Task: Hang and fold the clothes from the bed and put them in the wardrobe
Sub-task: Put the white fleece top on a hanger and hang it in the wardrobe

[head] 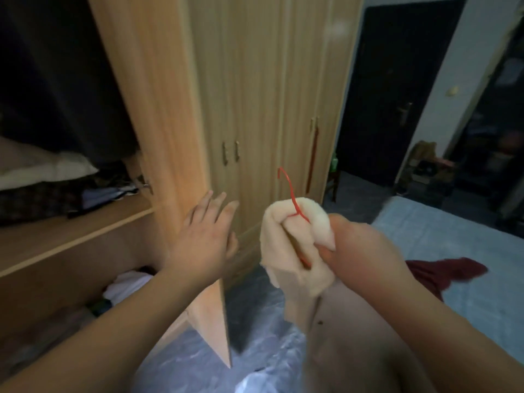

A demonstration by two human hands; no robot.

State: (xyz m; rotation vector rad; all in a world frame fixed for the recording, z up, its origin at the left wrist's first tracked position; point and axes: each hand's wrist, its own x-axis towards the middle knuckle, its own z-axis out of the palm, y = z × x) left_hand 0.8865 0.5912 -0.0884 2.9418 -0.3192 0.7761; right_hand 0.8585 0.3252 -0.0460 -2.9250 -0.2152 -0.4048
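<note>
The right hand (360, 245) bunches a cream cloth garment (295, 251) round a thin red wire hanger (292, 194), which could slip off, while the left hand's (207, 236) fingers spread empty against the open light-wood wardrobe door (170, 137).

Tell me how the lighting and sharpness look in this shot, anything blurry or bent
Head view: the room is dim, the open wardrobe's interior nearly black; a glare patch shines on the floor at the bottom edge. The right hand, its grip on the cream garment and red hanger, is soft with motion blur, the left hand slightly sharper. Wide-angle distortion tilts the wardrobe door.
</note>
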